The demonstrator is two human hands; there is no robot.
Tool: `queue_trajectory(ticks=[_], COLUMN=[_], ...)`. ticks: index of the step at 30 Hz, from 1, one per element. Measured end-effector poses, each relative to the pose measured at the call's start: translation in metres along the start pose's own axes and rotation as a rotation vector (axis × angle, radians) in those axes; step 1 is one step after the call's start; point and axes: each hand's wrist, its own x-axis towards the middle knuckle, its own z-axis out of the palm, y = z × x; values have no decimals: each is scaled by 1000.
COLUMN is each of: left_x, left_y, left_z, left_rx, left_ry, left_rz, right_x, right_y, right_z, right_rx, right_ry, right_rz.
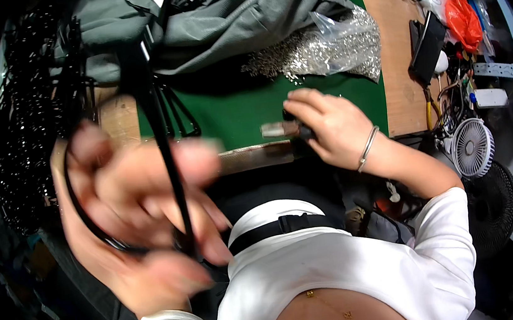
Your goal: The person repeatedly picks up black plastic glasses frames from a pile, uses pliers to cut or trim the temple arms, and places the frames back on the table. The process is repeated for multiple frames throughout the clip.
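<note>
Close to the camera, my left hand [147, 198] is raised and blurred, its fingers curled around a black eyeglass frame [167, 151]. One long temple of the frame points up, and a curved rim loops by the palm. Over the near part of the green mat [225, 110], my right hand [334, 122] is closed on a short tool [278, 129] with a dark handle and a blocky metal end pointing left. The tool's exact kind is not clear. Behind it lies a clear plastic bag [344, 42] of small silvery metal parts, some spilling out at its left.
Grey cloth [239, 10] covers the back, with black frames on it. A mass of black frames [31, 122] is piled at left. At right are a black phone-like slab [427, 46], a red plastic bag [462, 21], yellow-handled pliers [432, 111] and a white fan [473, 147].
</note>
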Motion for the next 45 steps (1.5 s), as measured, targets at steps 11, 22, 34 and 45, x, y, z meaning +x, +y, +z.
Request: queue_trajectory(ticks=[11,22,34,45], left_x=[-55,-44,-27,-25], left_y=[-51,-55,-94,-98], left_z=[29,31,52,64], left_rx=[28,167,440,522], left_ry=[181,104,-9,22], left_rz=[-212,-101,-71,-75], right_x=[26,32,-14,-14], right_y=[27,24,-24,-29], right_z=[24,19,-30,-33], right_rx=[218,138,888,1555], right_ry=[-19,-158,243,76], right_rz=[71,117,193,589])
